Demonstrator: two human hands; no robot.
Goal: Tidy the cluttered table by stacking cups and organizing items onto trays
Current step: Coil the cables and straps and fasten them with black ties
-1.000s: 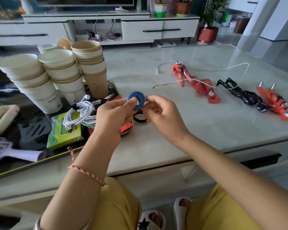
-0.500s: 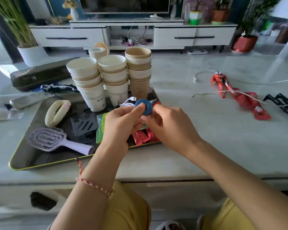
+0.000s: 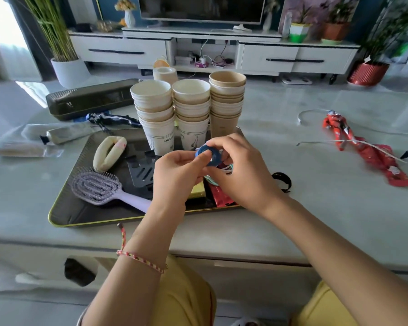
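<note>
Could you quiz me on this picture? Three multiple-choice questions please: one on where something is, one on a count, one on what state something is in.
1. Where does the lilac hairbrush lie?
A. on the dark tray
B. on the floor
C. inside a cup

2. How many stacks of paper cups stand on the tray?
A. one
B. three
C. six

3. What is happening with the blue roll of tape?
A. it lies alone on the table
B. both hands hold it above the tray
C. it sits on a cup stack

Answers: 1 A, its head rests on the tray's near left part. 2 B, three stacks stand side by side. 3 B, the left hand and right hand pinch it between them.
</note>
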